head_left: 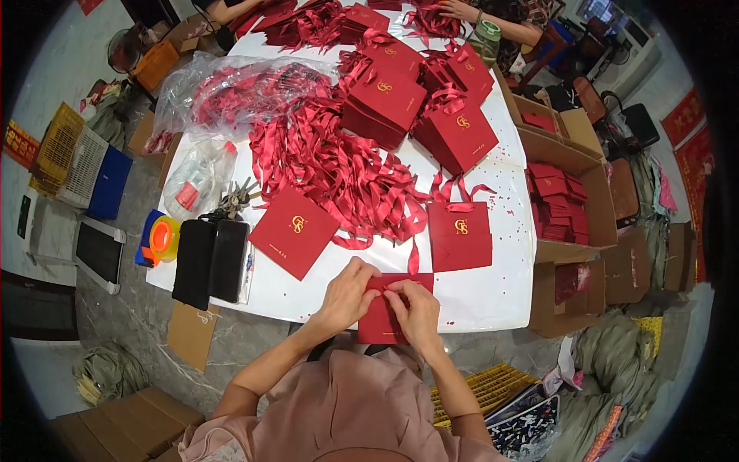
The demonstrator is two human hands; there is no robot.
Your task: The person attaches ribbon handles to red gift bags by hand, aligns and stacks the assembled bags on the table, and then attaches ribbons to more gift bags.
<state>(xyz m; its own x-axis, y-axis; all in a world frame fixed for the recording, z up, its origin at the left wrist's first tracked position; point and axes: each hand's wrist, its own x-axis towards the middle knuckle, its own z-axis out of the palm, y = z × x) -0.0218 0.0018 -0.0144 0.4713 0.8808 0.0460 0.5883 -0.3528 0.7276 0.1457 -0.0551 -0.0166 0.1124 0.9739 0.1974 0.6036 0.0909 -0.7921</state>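
At the table's near edge lies a small flat red paper gift bag, with small gold print low on its front. My left hand grips its upper left part, fingers curled. From the other side my right hand pinches at the bag's upper middle, its thumb close to the left fingertips. Whatever lies between the fingertips is too small to make out. A second red gift bag with a gold emblem lies to the left. To the right is another bag, with ribbon at its top.
A heap of red satin ribbons covers the table's middle, below stacks of red bags. A phone, black pouch, keys and tape roll lie left. Cardboard boxes stand right. Another person's hand is at the far side.
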